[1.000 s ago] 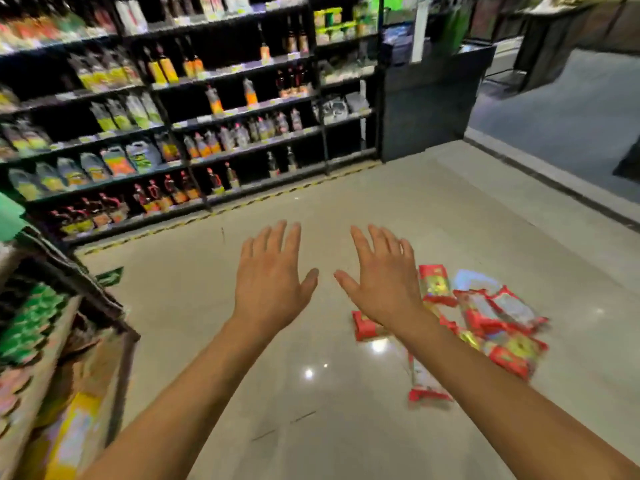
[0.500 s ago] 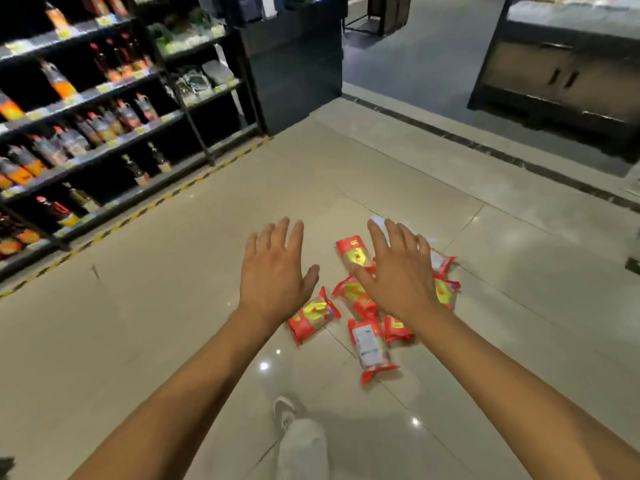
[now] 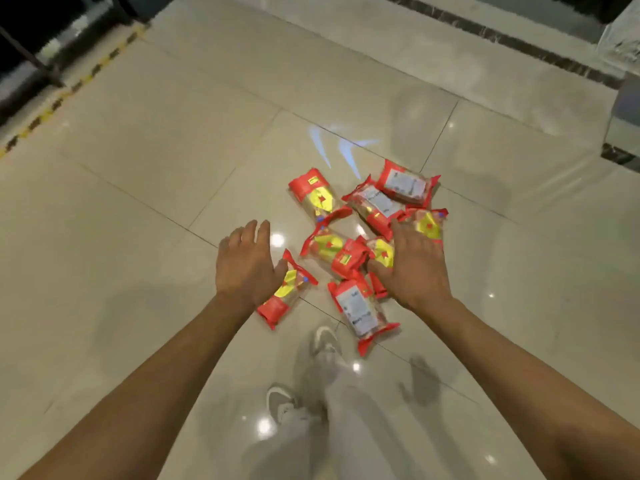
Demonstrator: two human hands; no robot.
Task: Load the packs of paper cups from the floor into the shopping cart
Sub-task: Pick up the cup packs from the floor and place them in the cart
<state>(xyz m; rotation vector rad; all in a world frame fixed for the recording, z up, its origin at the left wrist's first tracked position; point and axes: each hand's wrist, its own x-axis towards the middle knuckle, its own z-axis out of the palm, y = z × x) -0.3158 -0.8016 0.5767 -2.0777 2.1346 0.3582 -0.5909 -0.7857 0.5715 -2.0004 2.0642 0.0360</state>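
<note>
Both bare hands reach down, palms toward the floor, over a loose heap of packs of paper cups (image 3: 349, 244) lying on glossy, pale stone-look floor tiles (image 3: 145, 161) with thin dark grout lines and small bright light reflections. The packs are short cylinders in crinkly clear film, with red crimped ends, yellow and red printing and, on some, a white label. The left hand (image 3: 247, 263) is spread open with the fingers slightly curled and holds nothing; one pack (image 3: 285, 294) lies slantwise just under its thumb side, whether touching cannot be told. Beyond its fingertips and to their right lies another pack (image 3: 313, 195). The right hand (image 3: 412, 268) is also open, fingers splayed over the middle of the heap, gripping nothing; packs show at its thumb, beyond its fingertips (image 3: 403, 183) and just left of its wrist, where a label-up pack (image 3: 360, 311) points toward the person. Below the hands, blurred, are pale grey trousers (image 3: 349, 420) and light sneakers (image 3: 323, 341). Far beyond the left fingers runs a yellow-and-black striped floor strip (image 3: 69, 88) along a dark shelf base.
</note>
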